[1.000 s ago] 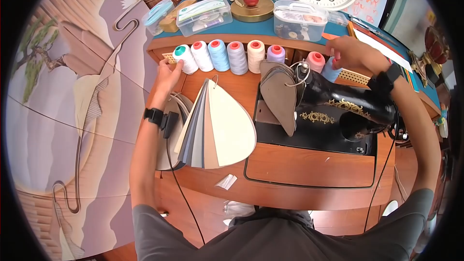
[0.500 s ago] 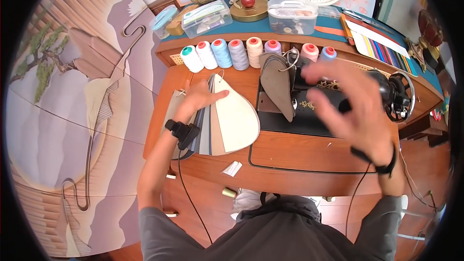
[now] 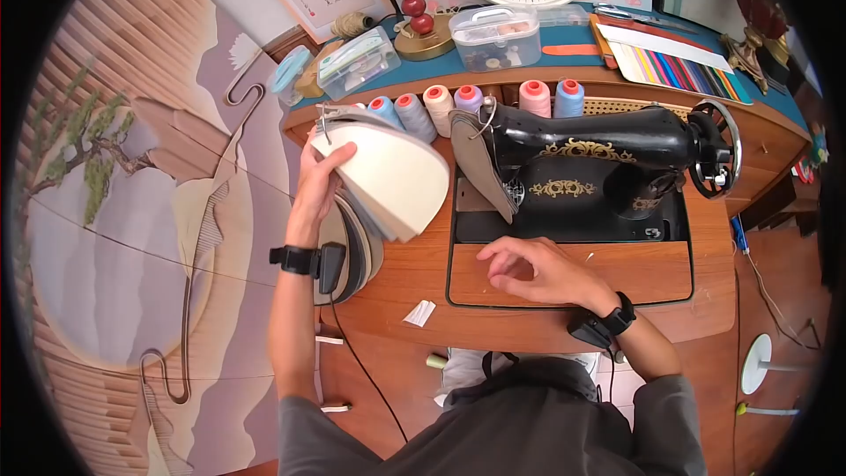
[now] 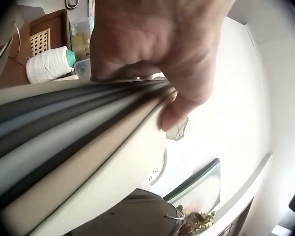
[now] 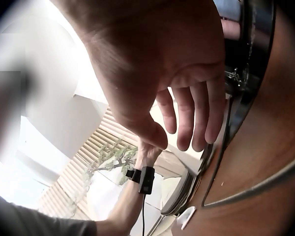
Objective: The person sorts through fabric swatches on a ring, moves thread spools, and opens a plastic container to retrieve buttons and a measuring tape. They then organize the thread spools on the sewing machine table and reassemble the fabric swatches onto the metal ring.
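My left hand (image 3: 315, 185) grips a ringed fan of teardrop-shaped colour swatches (image 3: 398, 174) near its narrow end, thumb over the cream top piece. The fan is raised and tilted above the table, hiding part of the thread row behind it. In the left wrist view, grey, tan and cream layers spread out below the fingers. Under it lies another swatch stack (image 3: 359, 251). My right hand (image 3: 548, 271) holds nothing, its fingers loosely bent over the wooden board in front of the black sewing machine (image 3: 586, 145). A brown swatch stack (image 3: 480, 167) leans on the machine's left end.
Thread cones (image 3: 438, 110) stand in a row along the back. Behind them, a shelf bears clear plastic boxes (image 3: 496, 40), a lamp base (image 3: 425, 40) and a colour strip card (image 3: 674, 70). A folded white paper (image 3: 419, 313) lies at the table's front edge.
My left hand has taken hold of the swatch fan and lifted it toward the upper left, turning it. My right hand has come down and left, away from the machine.
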A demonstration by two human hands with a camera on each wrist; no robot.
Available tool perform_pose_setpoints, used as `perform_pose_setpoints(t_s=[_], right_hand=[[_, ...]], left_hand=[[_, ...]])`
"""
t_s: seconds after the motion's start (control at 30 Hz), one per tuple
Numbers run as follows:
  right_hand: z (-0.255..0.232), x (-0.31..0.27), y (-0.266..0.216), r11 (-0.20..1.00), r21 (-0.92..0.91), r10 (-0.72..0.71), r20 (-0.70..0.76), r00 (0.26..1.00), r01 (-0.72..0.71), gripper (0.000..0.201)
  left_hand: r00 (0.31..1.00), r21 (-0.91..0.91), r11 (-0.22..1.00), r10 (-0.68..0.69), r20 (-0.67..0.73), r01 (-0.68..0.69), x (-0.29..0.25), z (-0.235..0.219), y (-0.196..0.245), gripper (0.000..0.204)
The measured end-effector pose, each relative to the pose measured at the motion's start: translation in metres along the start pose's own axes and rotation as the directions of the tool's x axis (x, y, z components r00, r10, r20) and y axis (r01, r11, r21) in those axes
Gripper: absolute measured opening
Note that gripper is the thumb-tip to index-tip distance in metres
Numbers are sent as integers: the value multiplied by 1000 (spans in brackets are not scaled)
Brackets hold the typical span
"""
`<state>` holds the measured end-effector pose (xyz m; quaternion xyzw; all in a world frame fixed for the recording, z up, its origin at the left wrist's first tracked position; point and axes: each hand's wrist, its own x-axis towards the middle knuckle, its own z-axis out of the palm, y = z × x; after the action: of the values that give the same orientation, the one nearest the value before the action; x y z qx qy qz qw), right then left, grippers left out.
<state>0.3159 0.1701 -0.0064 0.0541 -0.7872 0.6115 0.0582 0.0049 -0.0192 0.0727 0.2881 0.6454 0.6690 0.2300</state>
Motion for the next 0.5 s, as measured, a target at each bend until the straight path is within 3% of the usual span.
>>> perform_pose_setpoints(t_s=[0.2,0.27,0.33,0.4,0.47,0.5], right_hand=[[3,-3,20,996,78,53,-21,998,-51,30],[4,-4,24,993,96,72,-23,997,-69,30],[6,-5,28,994,85,76,-1,997,-75,29],[8,-6,29,995,70,72,-4,997,-72,29],[10,-6,31,996,57,69,-8,998,-69,29],[9,-6,31,997,45,69,-9,998,-69,30]], left_hand=[[962,-151,954,270,44,-260,55,8,-41,50],[956,-132,950,290,42,-283,58,22,-48,54],[933,80,931,359,-13,-357,53,37,-56,59],[935,110,931,352,-35,-347,43,52,-54,67],[938,422,853,347,-22,-306,34,60,-53,77],[917,495,803,397,-30,-331,40,55,-67,84]])
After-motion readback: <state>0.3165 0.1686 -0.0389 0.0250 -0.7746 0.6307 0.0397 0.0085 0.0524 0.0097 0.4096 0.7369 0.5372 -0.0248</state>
